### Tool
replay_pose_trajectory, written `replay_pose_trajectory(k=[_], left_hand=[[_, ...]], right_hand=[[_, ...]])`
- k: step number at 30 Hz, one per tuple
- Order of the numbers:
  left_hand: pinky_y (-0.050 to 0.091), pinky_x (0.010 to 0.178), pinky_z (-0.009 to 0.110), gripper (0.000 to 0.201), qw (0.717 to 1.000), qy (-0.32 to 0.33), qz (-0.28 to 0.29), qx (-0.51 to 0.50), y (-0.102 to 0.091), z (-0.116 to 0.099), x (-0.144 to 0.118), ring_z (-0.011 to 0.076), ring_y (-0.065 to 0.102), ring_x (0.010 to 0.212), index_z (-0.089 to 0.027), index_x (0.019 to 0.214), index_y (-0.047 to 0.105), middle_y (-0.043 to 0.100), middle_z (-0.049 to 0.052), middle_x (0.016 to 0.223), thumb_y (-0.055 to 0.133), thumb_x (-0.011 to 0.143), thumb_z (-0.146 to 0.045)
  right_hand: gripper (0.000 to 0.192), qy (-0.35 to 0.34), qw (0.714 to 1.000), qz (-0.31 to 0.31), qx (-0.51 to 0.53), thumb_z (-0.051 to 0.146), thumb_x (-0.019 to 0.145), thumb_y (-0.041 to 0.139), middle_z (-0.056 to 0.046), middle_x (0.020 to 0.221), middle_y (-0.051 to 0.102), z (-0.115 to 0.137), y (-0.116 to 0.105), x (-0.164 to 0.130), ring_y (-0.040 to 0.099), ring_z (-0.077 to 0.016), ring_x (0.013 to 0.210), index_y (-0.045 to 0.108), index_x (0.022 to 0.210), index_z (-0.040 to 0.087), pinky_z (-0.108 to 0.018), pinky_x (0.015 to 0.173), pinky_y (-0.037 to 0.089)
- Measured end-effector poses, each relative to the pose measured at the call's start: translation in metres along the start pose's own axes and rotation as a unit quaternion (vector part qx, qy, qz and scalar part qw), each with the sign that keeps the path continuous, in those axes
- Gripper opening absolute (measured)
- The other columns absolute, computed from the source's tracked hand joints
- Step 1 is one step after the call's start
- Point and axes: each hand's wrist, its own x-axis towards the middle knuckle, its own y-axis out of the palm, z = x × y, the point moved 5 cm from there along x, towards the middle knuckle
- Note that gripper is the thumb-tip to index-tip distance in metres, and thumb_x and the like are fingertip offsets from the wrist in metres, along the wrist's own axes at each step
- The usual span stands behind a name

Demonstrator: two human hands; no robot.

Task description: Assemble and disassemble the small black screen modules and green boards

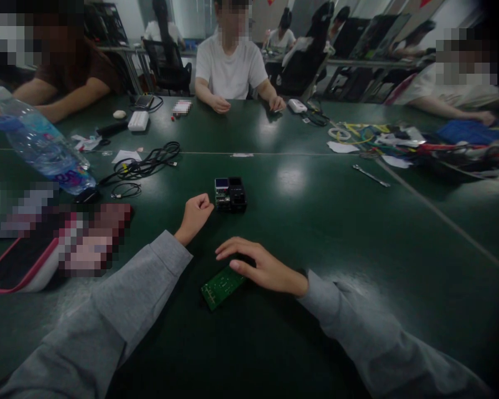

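My left hand [194, 218] is curled closed just left of a small electronic device. The inside of its fist is hidden, so whatever it holds, if anything, does not show. That device lies in two parts side by side: a board with a small screen [222, 194] and a black casing [237, 194]. Over the right end of a green circuit board [219, 288] hovers or rests my right hand [261, 266], fingers stretched out and thumb apart. Whether its fingertips touch the board, I cannot tell. The board lies slantwise on the dark green table [316, 221].
At the left are water bottles [45, 144], a pink-edged case [29, 255] and black cables [149, 163]. A wrench [371, 175] lies right, before a heap of wires [424, 141]. A person in a white shirt [230, 64] sits opposite; others sit at both sides.
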Motion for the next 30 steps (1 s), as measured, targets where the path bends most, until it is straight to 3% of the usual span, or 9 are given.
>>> replay_pose_trajectory(k=[2, 4, 6, 11, 15, 17, 22, 27, 30], left_hand=[[0.022, 0.055, 0.023, 0.031, 1.0, 0.0, 0.0, 0.0, 0.0, 0.0, 0.0, 0.0086, 0.027, 0.055, -0.02, 0.058, 0.027, 0.03, -0.007, 0.056, 0.054, 0.071, -0.01], [0.022, 0.055, 0.023, 0.031, 1.0, -0.004, 0.002, -0.003, 0.001, 0.001, 0.0, 0.0085, 0.027, 0.054, -0.02, 0.058, 0.028, 0.03, -0.007, 0.056, 0.054, 0.07, -0.01], [0.022, 0.055, 0.023, 0.031, 1.0, -0.006, 0.005, -0.007, 0.001, 0.001, 0.0, 0.0085, 0.028, 0.054, -0.02, 0.058, 0.028, 0.031, -0.007, 0.056, 0.055, 0.071, -0.01], [0.022, 0.055, 0.023, 0.031, 1.0, -0.009, 0.008, -0.004, 0.001, 0.003, 0.0, 0.0085, 0.028, 0.054, -0.02, 0.058, 0.028, 0.032, -0.007, 0.057, 0.055, 0.071, -0.011], [0.022, 0.054, 0.024, 0.031, 1.0, -0.005, 0.008, 0.012, 0.001, 0.002, 0.0, 0.0086, 0.028, 0.054, -0.02, 0.057, 0.028, 0.031, -0.007, 0.056, 0.054, 0.071, -0.009], [0.021, 0.054, 0.024, 0.031, 1.0, -0.002, 0.005, 0.012, 0.001, 0.002, 0.001, 0.0086, 0.027, 0.054, -0.02, 0.057, 0.028, 0.03, -0.007, 0.056, 0.053, 0.07, -0.009], [0.021, 0.053, 0.024, 0.031, 1.0, -0.002, 0.006, -0.005, 0.001, 0.005, 0.001, 0.0085, 0.027, 0.053, -0.02, 0.057, 0.028, 0.03, -0.007, 0.056, 0.054, 0.071, -0.008], [0.021, 0.053, 0.024, 0.032, 1.0, 0.001, 0.008, -0.005, 0.001, 0.004, 0.0, 0.0084, 0.028, 0.053, -0.02, 0.057, 0.028, 0.031, -0.007, 0.056, 0.055, 0.071, -0.008], [0.022, 0.053, 0.024, 0.032, 1.0, -0.001, 0.01, -0.005, 0.001, 0.002, 0.0, 0.0085, 0.028, 0.052, -0.02, 0.057, 0.029, 0.031, -0.007, 0.055, 0.055, 0.072, -0.008]], right_hand=[[0.022, 0.002, 0.993, -0.103, -0.064, 0.032, 0.103, 0.05, -0.006, 0.122, 0.06, -0.01, -0.018, 0.002, 0.054, -0.0209, 0.12, 0.062, 0.119, 0.025, -0.043, 0.105, 0.044], [0.021, 0.005, 0.967, -0.205, -0.153, 0.031, 0.102, 0.05, -0.007, 0.119, 0.058, -0.025, -0.039, 0.003, 0.053, -0.0233, 0.118, 0.061, 0.119, 0.025, -0.046, 0.104, 0.043], [0.022, 0.012, 0.938, -0.259, -0.229, 0.03, 0.101, 0.051, -0.009, 0.116, 0.056, -0.042, -0.055, 0.005, 0.052, -0.0253, 0.114, 0.06, 0.121, 0.025, -0.048, 0.101, 0.045], [0.039, 0.036, 0.914, -0.256, -0.312, 0.029, 0.098, 0.052, -0.011, 0.116, 0.048, -0.074, -0.068, 0.014, 0.05, -0.0266, 0.11, 0.05, 0.137, 0.026, -0.048, 0.097, 0.048], [0.055, 0.057, 0.905, -0.235, -0.351, 0.029, 0.096, 0.055, -0.012, 0.12, 0.043, -0.082, -0.065, 0.015, 0.047, -0.0287, 0.112, 0.038, 0.149, 0.028, -0.05, 0.098, 0.048], [0.056, 0.059, 0.903, -0.227, -0.361, 0.03, 0.096, 0.057, -0.012, 0.121, 0.04, -0.082, -0.063, 0.015, 0.046, -0.0292, 0.113, 0.039, 0.148, 0.03, -0.051, 0.097, 0.048], [0.035, 0.022, 0.913, -0.269, -0.305, 0.029, 0.097, 0.056, -0.009, 0.116, 0.041, -0.069, -0.066, 0.012, 0.047, -0.0256, 0.113, 0.055, 0.131, 0.029, -0.046, 0.098, 0.047], [0.009, 0.008, 0.907, -0.343, -0.242, 0.03, 0.096, 0.06, -0.005, 0.1, 0.051, -0.06, -0.075, 0.006, 0.054, -0.0209, 0.096, 0.063, 0.099, 0.023, -0.038, 0.082, 0.049], [0.019, -0.005, 0.906, -0.349, -0.238, 0.035, 0.095, 0.064, -0.001, 0.086, 0.054, -0.058, -0.076, 0.004, 0.053, -0.0183, 0.082, 0.058, 0.083, 0.021, -0.034, 0.073, 0.045]])
